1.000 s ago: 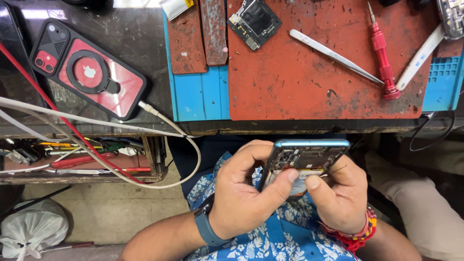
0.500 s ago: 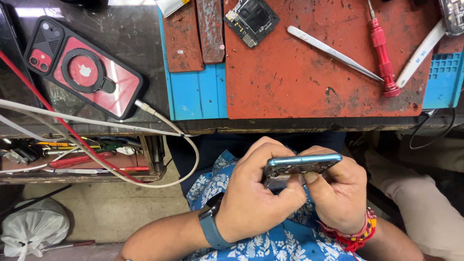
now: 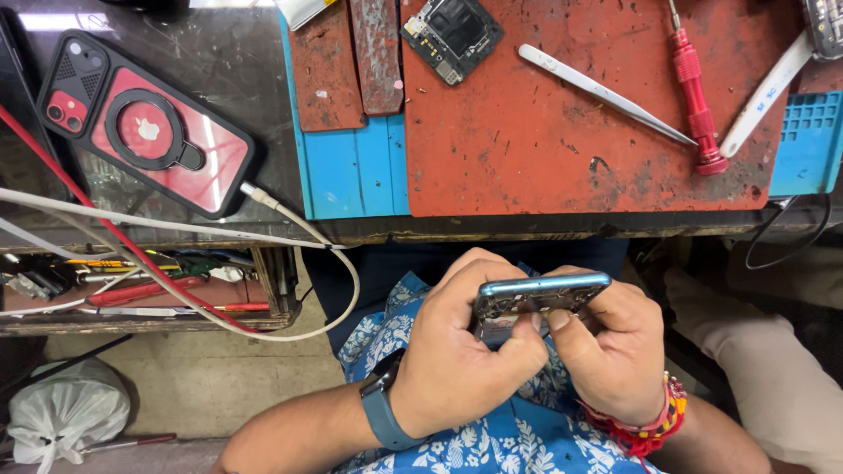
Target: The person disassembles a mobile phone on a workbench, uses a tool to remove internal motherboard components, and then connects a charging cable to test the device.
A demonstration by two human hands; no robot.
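Both hands work below the bench (image 3: 527, 230) edge, over the lap. The left hand (image 3: 465, 351) is curled around the lower side of a blue phone frame (image 3: 540, 294), thumb pressed toward its near face. The right hand (image 3: 610, 351) pinches the same frame from the other side, thumb tip meeting the left thumb just under the frame's edge. The frame is held edge-up, nearly level, clear of the bench, its open inside turned toward the hands. What lies inside it cannot be told.

A dark watch (image 3: 379, 412) sits on the left wrist; a red beaded band (image 3: 654, 426) circles the right wrist.

On the bench, a red mat (image 3: 544, 140) lies over a blue mat (image 3: 351, 171). On the red mat: a circuit board (image 3: 452, 33) near the far edge, tweezers (image 3: 606, 94) lying aslant, and a red screwdriver (image 3: 695, 92) just beside the tweezers' tip. A white pry tool (image 3: 766, 92) lies to the right.

Left of the mats, a red phone (image 3: 145, 123) in a black case lies back-up, a white cable (image 3: 263, 200) plugged into it. Below, a shelf (image 3: 132, 290) holds loose tools.
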